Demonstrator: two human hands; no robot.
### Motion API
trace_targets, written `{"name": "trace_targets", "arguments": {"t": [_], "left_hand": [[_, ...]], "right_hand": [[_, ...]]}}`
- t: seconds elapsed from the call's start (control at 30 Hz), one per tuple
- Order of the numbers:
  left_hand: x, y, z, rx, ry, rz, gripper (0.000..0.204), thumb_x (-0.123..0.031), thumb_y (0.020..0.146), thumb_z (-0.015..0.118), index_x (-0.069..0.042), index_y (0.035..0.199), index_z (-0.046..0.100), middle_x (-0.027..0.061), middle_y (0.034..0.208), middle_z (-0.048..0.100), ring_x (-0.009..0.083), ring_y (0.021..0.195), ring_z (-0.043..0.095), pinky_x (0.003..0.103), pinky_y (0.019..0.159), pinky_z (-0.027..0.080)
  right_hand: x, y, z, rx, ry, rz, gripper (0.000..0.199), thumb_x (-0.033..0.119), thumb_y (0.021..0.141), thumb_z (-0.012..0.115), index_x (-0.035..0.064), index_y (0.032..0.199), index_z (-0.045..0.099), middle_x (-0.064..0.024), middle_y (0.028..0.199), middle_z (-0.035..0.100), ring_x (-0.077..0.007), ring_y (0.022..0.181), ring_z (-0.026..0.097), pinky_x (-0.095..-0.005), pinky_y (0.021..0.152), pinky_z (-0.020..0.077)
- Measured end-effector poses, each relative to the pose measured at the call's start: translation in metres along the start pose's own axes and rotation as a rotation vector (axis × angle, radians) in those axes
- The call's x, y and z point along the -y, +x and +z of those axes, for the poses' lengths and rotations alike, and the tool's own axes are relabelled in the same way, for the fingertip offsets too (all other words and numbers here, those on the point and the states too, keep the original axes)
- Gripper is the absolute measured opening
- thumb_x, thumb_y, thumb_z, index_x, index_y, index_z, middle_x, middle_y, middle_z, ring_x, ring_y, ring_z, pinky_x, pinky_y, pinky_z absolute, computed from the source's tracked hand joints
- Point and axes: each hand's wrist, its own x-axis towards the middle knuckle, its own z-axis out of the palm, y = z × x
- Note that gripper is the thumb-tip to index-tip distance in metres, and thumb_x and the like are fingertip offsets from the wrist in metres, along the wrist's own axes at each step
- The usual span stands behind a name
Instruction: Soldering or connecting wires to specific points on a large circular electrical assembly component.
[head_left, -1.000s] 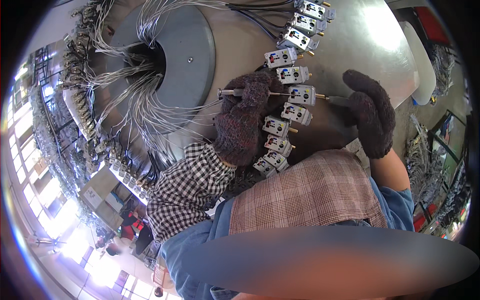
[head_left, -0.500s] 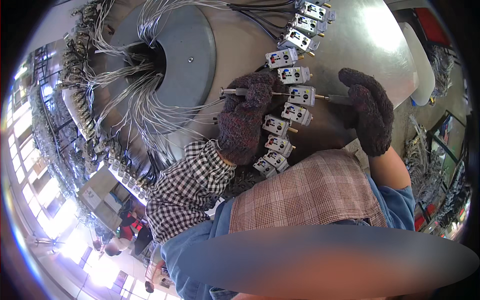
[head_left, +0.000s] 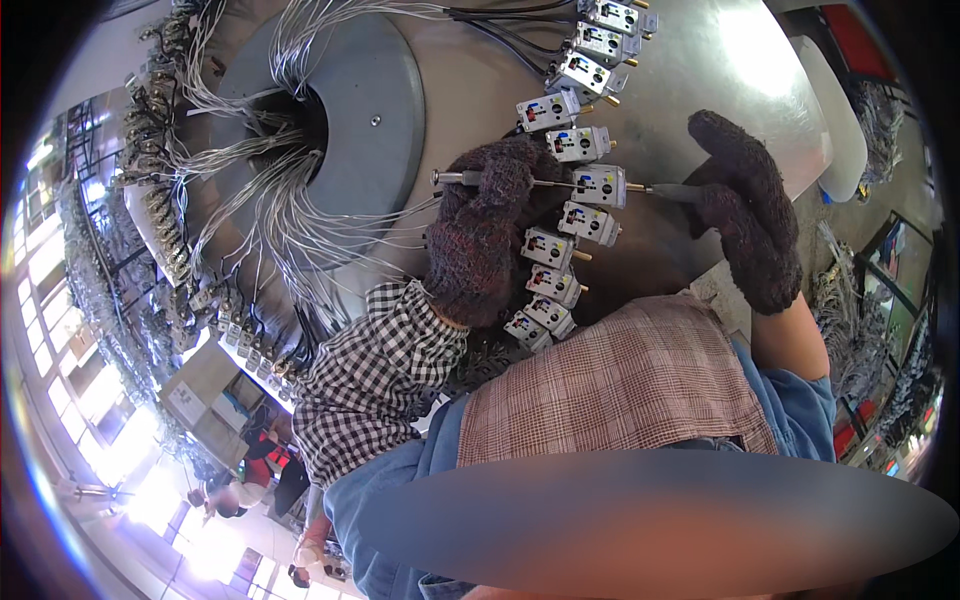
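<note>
Since the earlier frame, your right hand [head_left: 755, 225], in a dark knitted glove, has spread wider, right of centre; whether its grip clamps the grey tapered tool [head_left: 674, 192] cannot be told. Your similarly gloved left hand [head_left: 475, 235] grips a slim metal screwdriver [head_left: 456, 179], tip at the silver rectangular metal box [head_left: 601, 186], upper centre.

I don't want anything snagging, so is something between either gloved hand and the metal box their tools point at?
Nothing visible does. From the left hand, only its thin tool spans the gap to the metal box; from the right hand, only its grey-handled tool. Neighbouring boxes flank that line.
</note>
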Motion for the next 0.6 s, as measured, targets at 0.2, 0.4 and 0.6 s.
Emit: {"name": "trace_targets", "arguments": {"t": [0.2,0.4,0.6], "left_hand": [[0.004,0.000,-0.001,-0.073,0.014,0.043,0.046,-0.040,0.097,0.056,-0.002,0.122,0.051,0.0162,0.109,0.063,0.0285,0.091,0.067,0.038,0.063,0.059],[0.001,0.002,0.007,-0.087,-0.006,0.004,0.044,-0.039,0.098,0.055,-0.002,0.120,0.050,0.0183,0.106,0.063,0.0303,0.087,0.068,0.039,0.060,0.059],[0.001,0.000,0.003,-0.050,0.017,0.024,0.042,-0.039,0.098,0.054,-0.002,0.118,0.052,0.0183,0.106,0.063,0.0304,0.087,0.068,0.039,0.062,0.060]], "right_hand": [[0.014,0.001,0.000,-0.041,0.033,0.344,0.051,0.025,0.096,0.058,-0.0025,0.138,0.045,-0.0050,0.078,0.056,-0.0111,0.068,0.052,-0.0243,0.062,0.0462],[-0.009,-0.006,-0.004,-0.009,-0.084,0.005,0.045,0.024,0.099,0.053,-0.0011,0.136,0.047,-0.0054,0.079,0.057,-0.0089,0.062,0.050,-0.0240,0.057,0.0425],[0.009,-0.005,-0.006,0.014,0.057,0.313,0.044,0.018,0.098,0.053,-0.0017,0.137,0.047,-0.0054,0.082,0.060,-0.0098,0.069,0.052,-0.0236,0.062,0.0456]]}}
